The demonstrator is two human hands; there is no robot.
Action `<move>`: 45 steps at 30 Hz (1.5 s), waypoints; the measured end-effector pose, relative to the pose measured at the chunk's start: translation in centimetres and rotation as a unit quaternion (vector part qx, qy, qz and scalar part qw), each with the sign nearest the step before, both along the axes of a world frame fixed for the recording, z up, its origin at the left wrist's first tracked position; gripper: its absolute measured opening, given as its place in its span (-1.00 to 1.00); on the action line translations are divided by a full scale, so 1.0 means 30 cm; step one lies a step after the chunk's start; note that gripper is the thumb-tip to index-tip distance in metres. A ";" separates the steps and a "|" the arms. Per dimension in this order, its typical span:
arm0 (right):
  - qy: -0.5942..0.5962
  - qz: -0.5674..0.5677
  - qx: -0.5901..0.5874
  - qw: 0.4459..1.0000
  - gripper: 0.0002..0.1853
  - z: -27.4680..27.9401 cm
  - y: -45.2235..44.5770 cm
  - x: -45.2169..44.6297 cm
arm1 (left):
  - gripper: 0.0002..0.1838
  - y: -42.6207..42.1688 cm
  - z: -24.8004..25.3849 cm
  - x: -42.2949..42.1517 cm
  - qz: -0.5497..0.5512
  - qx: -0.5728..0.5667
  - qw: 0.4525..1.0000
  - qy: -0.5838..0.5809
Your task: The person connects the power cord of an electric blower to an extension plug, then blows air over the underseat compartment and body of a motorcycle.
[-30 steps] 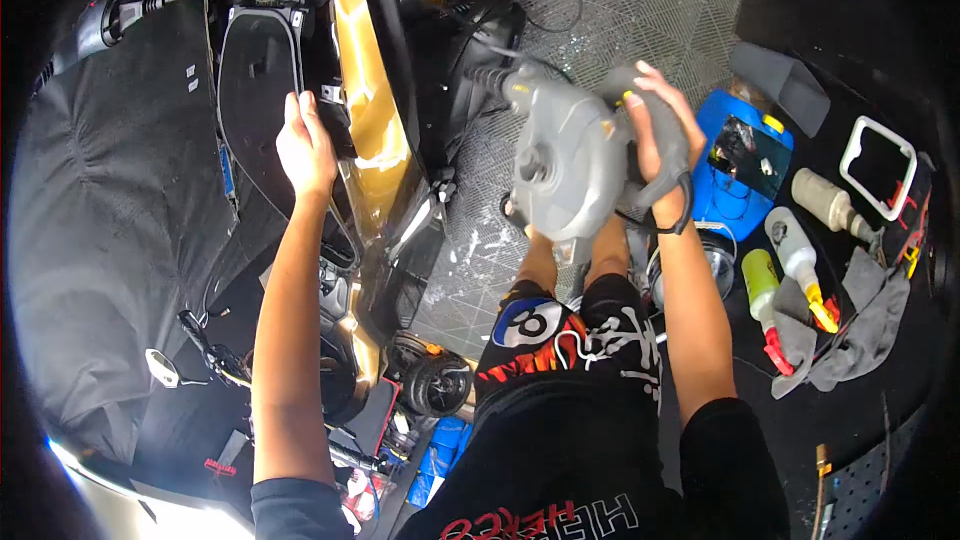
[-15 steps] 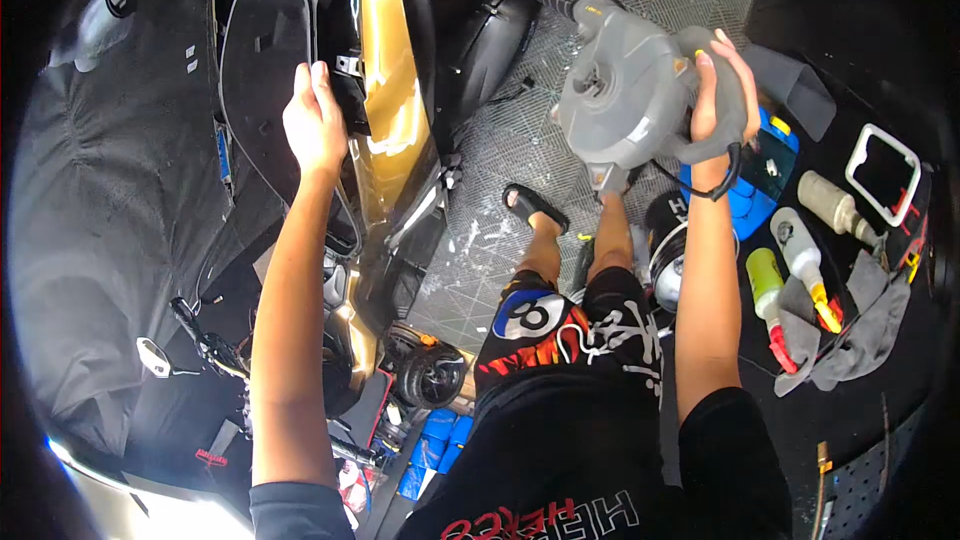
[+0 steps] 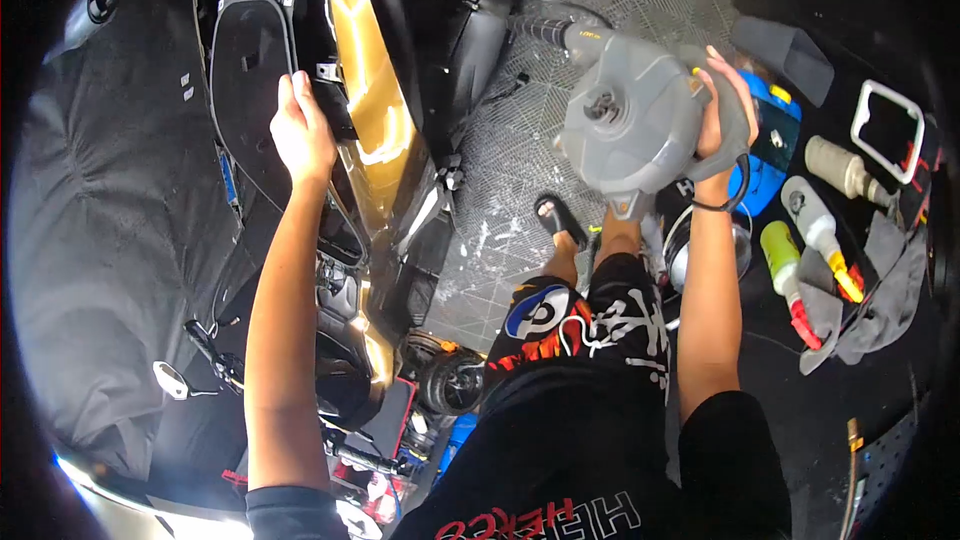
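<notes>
My right hand is wrapped round the handle of a bulky grey electric blower. A ribbed black hose runs from the blower's far end, and the body hangs over the floor in front of my legs. My left hand grips the raised rim of a long black compartment on a partly stripped scooter. Its fingertips lie along the rim's right side; the thumb is hidden. Just right of that hand runs the scooter's glossy gold side panel.
On the right are a blue container, a green spray bottle, a grey spray bottle, a white frame and a grey cloth. A bucket stands by my leg. A wheel lies near the scooter.
The blower has tilted a little and sits slightly lower, with more of its hose showing. The view has shifted, and the left hand stays on the compartment's rim.
</notes>
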State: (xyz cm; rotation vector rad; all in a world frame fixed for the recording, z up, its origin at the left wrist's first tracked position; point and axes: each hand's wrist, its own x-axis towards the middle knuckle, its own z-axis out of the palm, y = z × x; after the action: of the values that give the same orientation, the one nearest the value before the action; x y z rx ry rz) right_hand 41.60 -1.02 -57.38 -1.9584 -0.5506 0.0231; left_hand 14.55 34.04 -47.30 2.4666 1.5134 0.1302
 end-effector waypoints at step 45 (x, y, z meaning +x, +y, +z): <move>0.220 -0.011 0.099 0.970 -0.58 -0.406 -0.248 -0.631 | -0.44 0.086 -0.061 -0.055 -0.116 0.117 0.986 -0.015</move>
State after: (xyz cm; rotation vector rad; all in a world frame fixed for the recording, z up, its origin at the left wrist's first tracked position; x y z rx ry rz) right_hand 22.66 -8.47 -69.55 -1.6938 -0.2277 0.3662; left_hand 12.91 36.61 -49.15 2.7886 1.2502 0.3179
